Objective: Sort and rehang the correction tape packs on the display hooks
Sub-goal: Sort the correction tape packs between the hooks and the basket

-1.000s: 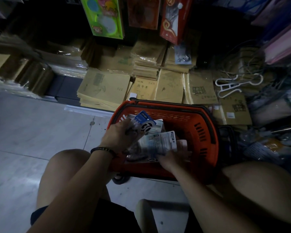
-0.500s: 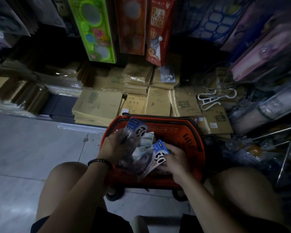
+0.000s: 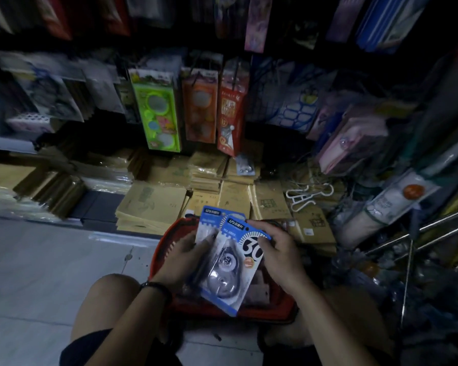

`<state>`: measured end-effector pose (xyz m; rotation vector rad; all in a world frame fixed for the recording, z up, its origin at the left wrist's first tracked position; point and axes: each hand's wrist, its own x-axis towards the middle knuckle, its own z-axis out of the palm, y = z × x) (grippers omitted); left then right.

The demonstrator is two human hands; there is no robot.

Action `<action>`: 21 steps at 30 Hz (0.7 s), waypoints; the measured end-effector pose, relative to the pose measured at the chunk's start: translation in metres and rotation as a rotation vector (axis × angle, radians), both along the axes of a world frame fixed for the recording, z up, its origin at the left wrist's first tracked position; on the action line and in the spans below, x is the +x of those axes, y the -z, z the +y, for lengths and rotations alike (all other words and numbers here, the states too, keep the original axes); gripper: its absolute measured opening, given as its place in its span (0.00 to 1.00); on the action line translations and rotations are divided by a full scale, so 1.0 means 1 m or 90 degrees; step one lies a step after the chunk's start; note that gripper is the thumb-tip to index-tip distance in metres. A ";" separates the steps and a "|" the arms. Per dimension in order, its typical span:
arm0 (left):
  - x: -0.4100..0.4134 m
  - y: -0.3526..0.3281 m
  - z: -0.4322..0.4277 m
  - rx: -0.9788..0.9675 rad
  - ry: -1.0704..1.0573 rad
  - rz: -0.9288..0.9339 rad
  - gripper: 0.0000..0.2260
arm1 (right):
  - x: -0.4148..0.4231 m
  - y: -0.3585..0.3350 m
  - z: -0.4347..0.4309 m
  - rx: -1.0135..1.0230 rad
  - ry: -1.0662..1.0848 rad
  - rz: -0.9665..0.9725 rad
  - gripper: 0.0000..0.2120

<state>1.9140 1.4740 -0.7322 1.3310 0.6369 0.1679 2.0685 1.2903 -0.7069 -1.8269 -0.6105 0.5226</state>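
Left hand (image 3: 188, 256), bracelet (image 3: 156, 286) on its wrist, and right hand (image 3: 279, 256) are held close together over the orange basket (image 3: 161, 250), backs of the hands up. Front correction tape pack (image 3: 229, 270) sits tilted between them, with the second pack (image 3: 209, 220) just behind it. Beyond are brown notebook stacks (image 3: 154, 204), a white hanger (image 3: 306, 196) and a hanging green toy pack (image 3: 156, 114). Left grip curls round the packs' left side. Right grip pinches the front pack's top right corner.

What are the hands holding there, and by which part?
Blue correction tape packs, over the red basket. The left hand grips the stack's left edge; the right hand holds the front pack by its upper right edge.
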 end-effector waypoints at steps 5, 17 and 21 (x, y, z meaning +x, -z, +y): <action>0.001 -0.045 -0.004 -0.039 0.013 -0.087 0.17 | 0.014 -0.056 0.004 -0.003 0.001 -0.102 0.18; 0.068 -0.196 -0.020 0.001 -0.158 -0.261 0.12 | -0.004 -0.194 0.008 -0.040 0.020 -0.514 0.34; 0.094 -0.245 -0.018 0.019 -0.139 -0.307 0.10 | 0.008 -0.223 0.011 -0.066 0.014 -0.554 0.44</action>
